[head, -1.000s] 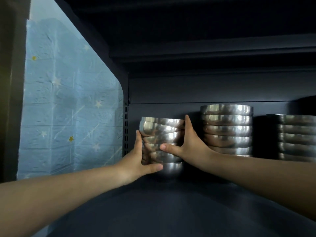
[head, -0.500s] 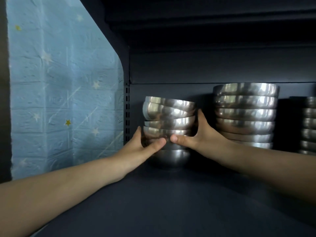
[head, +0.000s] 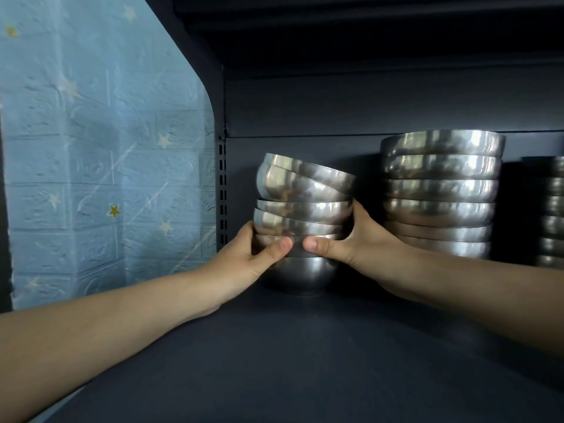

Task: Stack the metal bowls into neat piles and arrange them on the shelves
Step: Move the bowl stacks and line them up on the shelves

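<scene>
While both hands, left (head: 244, 257) and right (head: 345, 242), clasp bowl pile (head: 303, 221) low: top bowls tilted, metal slick, stiff; steady higher.

I see a dim, dark shelf (head: 274, 361); light from the near left brightens the blue wall (head: 91, 148) and glints on the bowls (head: 305, 190). The far-right pile (head: 553, 209) lies in shadow; the edges bow.

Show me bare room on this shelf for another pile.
Bare: the front of the shelf board, ahead of the piles. Crowded: the back row; the right hand fills the gap between held pile and middle pile.
</scene>
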### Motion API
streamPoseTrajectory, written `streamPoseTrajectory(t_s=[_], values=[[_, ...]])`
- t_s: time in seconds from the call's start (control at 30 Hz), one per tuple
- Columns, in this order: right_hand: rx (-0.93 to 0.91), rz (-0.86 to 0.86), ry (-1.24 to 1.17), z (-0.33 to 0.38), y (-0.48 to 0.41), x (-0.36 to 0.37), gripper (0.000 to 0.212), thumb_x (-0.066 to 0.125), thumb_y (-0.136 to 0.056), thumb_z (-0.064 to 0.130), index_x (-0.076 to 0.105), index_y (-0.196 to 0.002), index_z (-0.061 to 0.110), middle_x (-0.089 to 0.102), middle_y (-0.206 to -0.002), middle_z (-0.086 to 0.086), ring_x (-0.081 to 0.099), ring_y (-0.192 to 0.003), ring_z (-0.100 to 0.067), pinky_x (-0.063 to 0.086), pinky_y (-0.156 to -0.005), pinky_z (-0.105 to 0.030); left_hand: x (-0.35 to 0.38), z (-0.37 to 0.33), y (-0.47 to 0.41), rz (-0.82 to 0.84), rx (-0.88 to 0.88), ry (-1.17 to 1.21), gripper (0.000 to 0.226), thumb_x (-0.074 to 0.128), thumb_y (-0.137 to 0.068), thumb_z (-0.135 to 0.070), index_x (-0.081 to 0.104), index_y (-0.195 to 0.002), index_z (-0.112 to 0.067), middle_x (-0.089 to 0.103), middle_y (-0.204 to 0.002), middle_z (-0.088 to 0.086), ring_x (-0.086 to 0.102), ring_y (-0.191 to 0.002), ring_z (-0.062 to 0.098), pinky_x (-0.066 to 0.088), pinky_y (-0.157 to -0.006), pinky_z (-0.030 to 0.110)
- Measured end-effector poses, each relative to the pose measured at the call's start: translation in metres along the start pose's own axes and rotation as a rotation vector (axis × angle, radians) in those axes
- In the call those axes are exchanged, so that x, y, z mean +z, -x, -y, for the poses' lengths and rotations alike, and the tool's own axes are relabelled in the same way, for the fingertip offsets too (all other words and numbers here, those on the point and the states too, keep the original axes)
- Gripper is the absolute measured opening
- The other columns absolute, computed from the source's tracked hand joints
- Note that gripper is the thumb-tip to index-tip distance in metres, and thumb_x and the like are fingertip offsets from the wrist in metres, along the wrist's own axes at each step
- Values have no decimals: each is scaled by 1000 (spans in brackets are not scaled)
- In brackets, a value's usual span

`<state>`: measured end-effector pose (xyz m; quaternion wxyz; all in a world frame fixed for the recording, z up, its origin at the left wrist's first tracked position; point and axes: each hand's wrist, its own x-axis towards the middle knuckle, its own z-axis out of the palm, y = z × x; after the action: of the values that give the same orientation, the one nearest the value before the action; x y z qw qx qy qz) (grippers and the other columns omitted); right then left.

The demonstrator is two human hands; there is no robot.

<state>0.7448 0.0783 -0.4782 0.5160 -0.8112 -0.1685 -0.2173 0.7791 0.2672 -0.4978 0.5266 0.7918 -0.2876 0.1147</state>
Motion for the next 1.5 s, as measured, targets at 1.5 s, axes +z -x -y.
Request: streamPoseTrajectory(t_s=[1.5], values=[[42,23,125,21,-17,-15,125,83,-29,69,39,-136,21,60,-126,8,56,-118,-13,42,-106,-36,-4,1,-6,22,20,124,71,78,-52,-60,56,-108,-22,66,-93,-9,62,-87,3,48,-83,25]])
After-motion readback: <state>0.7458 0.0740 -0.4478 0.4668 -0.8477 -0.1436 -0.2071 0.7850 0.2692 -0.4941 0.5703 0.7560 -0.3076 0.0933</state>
